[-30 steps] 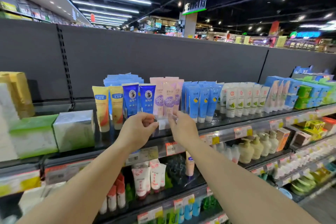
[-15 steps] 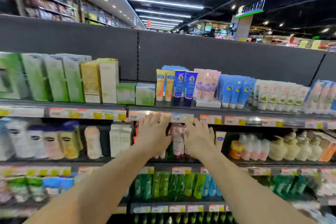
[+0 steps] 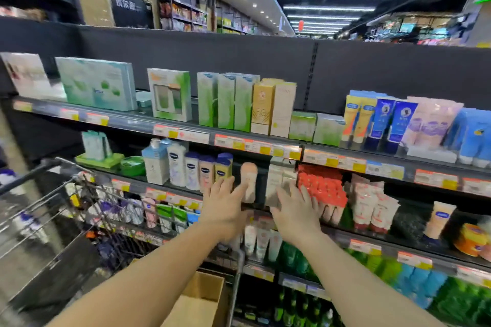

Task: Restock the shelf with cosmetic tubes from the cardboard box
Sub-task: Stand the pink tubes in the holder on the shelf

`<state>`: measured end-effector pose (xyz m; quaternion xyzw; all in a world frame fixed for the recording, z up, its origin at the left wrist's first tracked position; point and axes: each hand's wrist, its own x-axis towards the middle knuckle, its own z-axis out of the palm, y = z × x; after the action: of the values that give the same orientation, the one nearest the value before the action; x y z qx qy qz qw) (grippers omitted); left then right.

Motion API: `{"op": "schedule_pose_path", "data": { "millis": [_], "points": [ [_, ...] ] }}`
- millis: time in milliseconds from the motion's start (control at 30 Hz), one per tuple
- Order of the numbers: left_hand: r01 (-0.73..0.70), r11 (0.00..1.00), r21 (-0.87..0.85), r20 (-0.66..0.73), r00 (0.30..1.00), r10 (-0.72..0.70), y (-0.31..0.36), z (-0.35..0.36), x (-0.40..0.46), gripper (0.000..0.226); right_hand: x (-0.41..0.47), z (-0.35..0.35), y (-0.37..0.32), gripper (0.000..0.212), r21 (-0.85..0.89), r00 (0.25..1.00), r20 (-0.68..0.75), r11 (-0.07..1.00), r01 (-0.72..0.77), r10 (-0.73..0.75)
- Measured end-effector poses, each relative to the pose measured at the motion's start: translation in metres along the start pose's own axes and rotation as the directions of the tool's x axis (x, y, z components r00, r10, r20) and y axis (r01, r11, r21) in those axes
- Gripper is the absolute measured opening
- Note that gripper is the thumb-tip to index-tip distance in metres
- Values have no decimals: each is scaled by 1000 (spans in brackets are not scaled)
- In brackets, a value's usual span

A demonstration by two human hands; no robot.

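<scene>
While both forearms reach forward from the lower edge of the view, the scene runs left to right as follows. A wire shopping cart stands at the far left, blurred. Just to its right, at the bottom of the view, sits the open cardboard box; its contents cannot be made out. The left hand is raised in front of the second shelf, palm away, fingers straight and slightly spread, holding nothing. Its fingertips lie at the base of a row of lotion bottles and beside a peach-coloured bottle; contact cannot be confirmed. The right hand is level with the left, just beside it, fingers likewise extended and apart, with nothing clamped. It lies over the lower part of pale cartons on the same shelf. To its immediate right stand red-capped cosmetic tubes, then pink-and-white tubes. On the top shelf, green gift boxes occupy the left section; yellow tubes, blue tubes and pink tubes stand upright at the right.
</scene>
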<state>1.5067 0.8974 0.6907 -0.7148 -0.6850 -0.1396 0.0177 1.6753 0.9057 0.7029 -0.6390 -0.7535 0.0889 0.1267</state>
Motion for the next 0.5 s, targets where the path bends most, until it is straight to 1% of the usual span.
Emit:
{"op": "schedule_pose_path", "data": {
  "millis": [67, 200, 400, 467, 500],
  "points": [
    [28, 999, 18, 32, 999, -29, -47, 6, -7, 69, 9, 24, -38, 56, 12, 999, 35, 1000, 23, -24],
    [34, 998, 57, 105, 994, -40, -147, 24, -11, 68, 34, 88, -106, 55, 10, 995, 89, 999, 34, -35],
    [17, 995, 100, 142, 989, -31, -295, 69, -3, 71, 70, 190, -194, 59, 37, 967, 254, 999, -34, 24],
    [42, 995, 94, 176, 983, -58, -328, 84, -6, 71, 72, 217, -210, 59, 42, 960, 275, 997, -63, 49],
    [53, 995, 80, 223, 972, -69, -340, 94, -9, 72, 71, 228, -214, 59, 48, 953, 294, 995, -86, 68]
  ]
}}
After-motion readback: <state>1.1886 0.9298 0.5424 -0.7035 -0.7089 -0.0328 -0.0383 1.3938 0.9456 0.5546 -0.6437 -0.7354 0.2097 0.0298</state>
